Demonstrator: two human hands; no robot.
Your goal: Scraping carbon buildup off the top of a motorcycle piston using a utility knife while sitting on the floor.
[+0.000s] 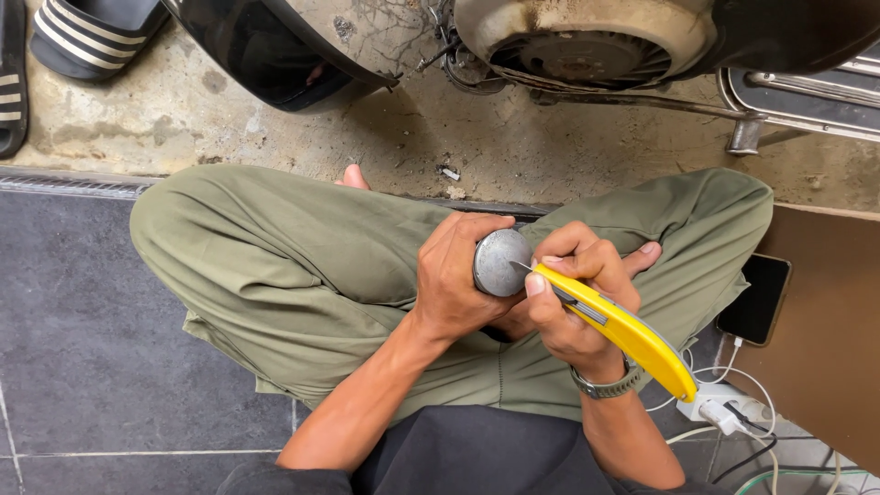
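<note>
My left hand (454, 280) is wrapped around a round grey metal part (500, 263), its flat face turned toward me. My right hand (576, 298) grips a yellow utility knife (632, 337). The knife's short blade tip touches the right edge of the metal part's face. Both hands sit above my crossed legs in olive green trousers (293, 266). A metal watch (607, 385) is on my right wrist.
A scooter's engine cover with a round fan grille (582, 41) and a black body panel (266, 50) stand ahead on the stained concrete. Striped sandals (87, 32) lie at top left. A black phone (756, 298), white charger and cables (724, 408) sit at right beside a brown board (825, 339).
</note>
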